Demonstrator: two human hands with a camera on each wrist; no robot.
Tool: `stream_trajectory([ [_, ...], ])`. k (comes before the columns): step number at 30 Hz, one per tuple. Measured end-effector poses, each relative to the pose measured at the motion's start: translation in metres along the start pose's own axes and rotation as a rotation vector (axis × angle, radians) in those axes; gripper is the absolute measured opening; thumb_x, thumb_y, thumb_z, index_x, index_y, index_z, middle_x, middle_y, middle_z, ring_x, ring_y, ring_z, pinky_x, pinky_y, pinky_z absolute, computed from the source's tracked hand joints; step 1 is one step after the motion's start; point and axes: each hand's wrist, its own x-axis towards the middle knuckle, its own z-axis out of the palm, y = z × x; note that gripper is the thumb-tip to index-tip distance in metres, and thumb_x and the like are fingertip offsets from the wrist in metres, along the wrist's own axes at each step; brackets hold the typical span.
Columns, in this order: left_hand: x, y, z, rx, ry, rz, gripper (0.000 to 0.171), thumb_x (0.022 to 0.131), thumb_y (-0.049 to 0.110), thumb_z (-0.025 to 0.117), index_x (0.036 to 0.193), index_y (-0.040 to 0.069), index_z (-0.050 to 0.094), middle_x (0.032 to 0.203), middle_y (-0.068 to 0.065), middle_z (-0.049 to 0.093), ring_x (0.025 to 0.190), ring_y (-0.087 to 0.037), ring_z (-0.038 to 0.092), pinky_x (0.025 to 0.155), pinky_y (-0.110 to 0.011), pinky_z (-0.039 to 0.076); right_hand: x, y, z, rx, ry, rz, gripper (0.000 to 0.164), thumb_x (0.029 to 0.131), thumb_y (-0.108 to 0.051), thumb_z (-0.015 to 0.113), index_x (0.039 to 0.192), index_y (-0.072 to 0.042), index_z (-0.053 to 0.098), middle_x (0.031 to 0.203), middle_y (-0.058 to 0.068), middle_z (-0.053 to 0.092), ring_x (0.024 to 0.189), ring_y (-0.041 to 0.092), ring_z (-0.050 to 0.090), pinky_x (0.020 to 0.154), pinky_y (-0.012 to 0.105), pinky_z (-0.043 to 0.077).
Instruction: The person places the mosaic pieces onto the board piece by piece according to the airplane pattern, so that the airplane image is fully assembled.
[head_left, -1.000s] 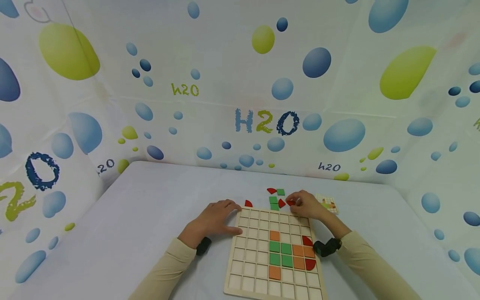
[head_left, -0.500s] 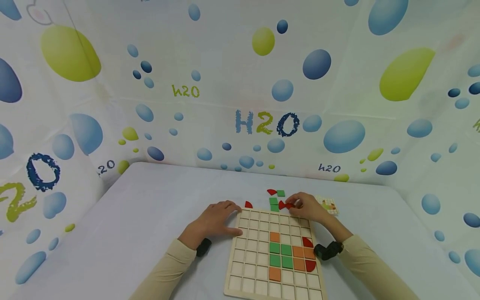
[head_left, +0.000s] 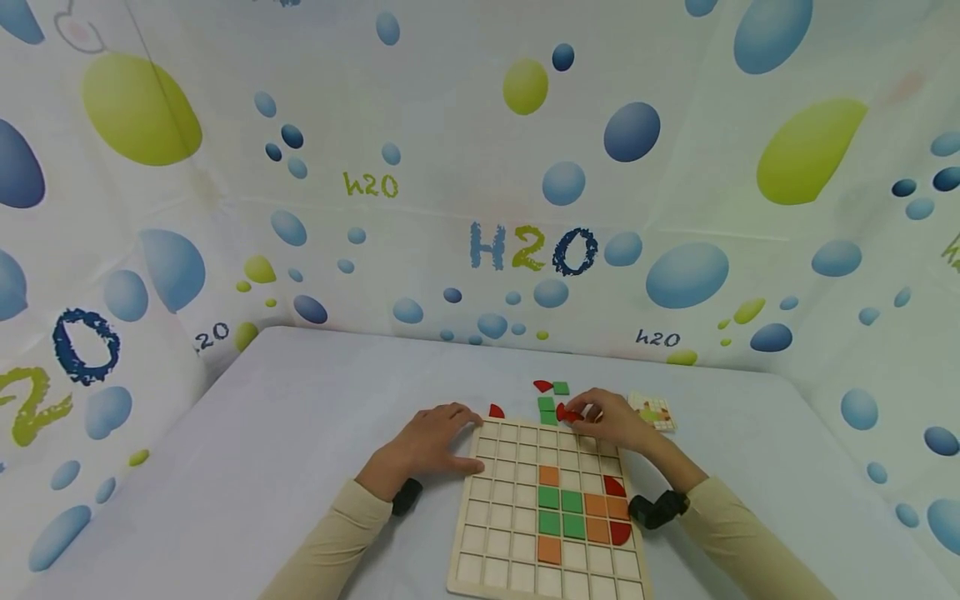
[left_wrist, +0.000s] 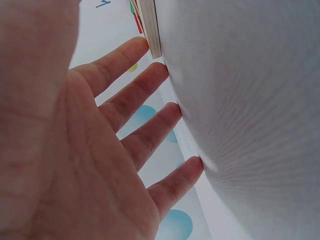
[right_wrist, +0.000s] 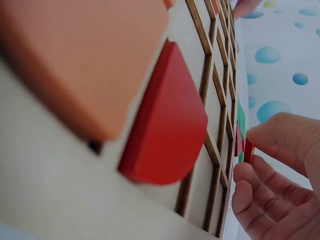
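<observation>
A wooden grid board point(head_left: 497, 544) lies on the table, with green squares point(head_left: 573, 526), orange squares point(head_left: 549, 549) and two red quarter-circles point(head_left: 620, 532) set in its cells. My left hand point(head_left: 431, 440) is spread at the board's upper left corner, its thumb on the left edge. In the left wrist view its fingers are extended, the fingertips down at the cloth. Beyond the board's far edge, my right hand point(head_left: 611, 417) pinches a small red piece point(right_wrist: 248, 151) between thumb and fingers. That piece overlaps a loose red quarter-circle point(head_left: 561, 412) in the head view.
Loose green squares point(head_left: 546, 404) and a red quarter-circle point(head_left: 543, 386) lie behind the board. Another red quarter-circle point(head_left: 497, 411) sits by its far left corner. A patterned card point(head_left: 651, 411) lies right of my right hand. A printed curtain point(head_left: 420, 250) encloses the white table.
My right hand has moved a little left with the red piece, bringing it up to the loose red quarter-circle. The left hand has stayed in place on the board's edge.
</observation>
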Motion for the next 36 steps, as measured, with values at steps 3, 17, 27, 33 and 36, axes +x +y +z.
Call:
stream_trajectory([
  [3,0.0,0.0,0.0,-0.002,0.001,0.003,0.06,0.082,0.045,0.075,0.128,0.011,0.056,0.132,-0.012,0.053,0.124,-0.034,0.051,0.097,-0.057,0.04,-0.001,-0.001,0.002,0.008,-0.019,-0.023,0.022,0.088,-0.005,0.069,0.109,0.003,0.066,0.098,0.014,0.064,0.077,0.014,0.06,0.067,0.025,0.051],
  [17,0.0,-0.001,0.0,-0.005,-0.001,0.007,0.06,0.083,0.045,0.075,0.128,0.011,0.056,0.133,-0.012,0.053,0.124,-0.035,0.051,0.098,-0.056,0.04,-0.001,-0.012,0.009,0.0,-0.089,-0.146,0.02,0.087,-0.006,0.071,0.105,0.001,0.068,0.093,0.008,0.063,0.074,0.011,0.057,0.068,0.025,0.051],
  [27,0.001,-0.001,0.0,-0.013,0.003,0.01,0.06,0.083,0.045,0.075,0.128,0.011,0.056,0.133,-0.013,0.053,0.124,-0.035,0.05,0.097,-0.057,0.04,-0.003,-0.023,0.014,0.027,-0.139,-0.172,0.021,0.088,-0.004,0.07,0.108,0.002,0.067,0.096,0.01,0.064,0.075,0.008,0.054,0.067,0.023,0.05],
  [33,0.002,0.0,0.0,-0.011,0.003,0.007,0.06,0.083,0.045,0.075,0.128,0.011,0.056,0.133,-0.012,0.053,0.124,-0.034,0.05,0.097,-0.057,0.04,-0.002,-0.021,0.016,0.045,-0.153,-0.253,0.021,0.088,-0.005,0.07,0.108,0.0,0.067,0.099,0.01,0.065,0.075,0.009,0.055,0.066,0.024,0.051],
  [36,0.002,0.001,-0.001,-0.012,0.004,0.006,0.06,0.083,0.045,0.075,0.128,0.011,0.056,0.133,-0.012,0.053,0.124,-0.034,0.05,0.097,-0.057,0.04,-0.001,-0.02,0.016,0.06,-0.182,-0.28,0.019,0.089,-0.005,0.069,0.108,-0.003,0.067,0.099,0.009,0.065,0.074,0.008,0.055,0.065,0.023,0.052],
])
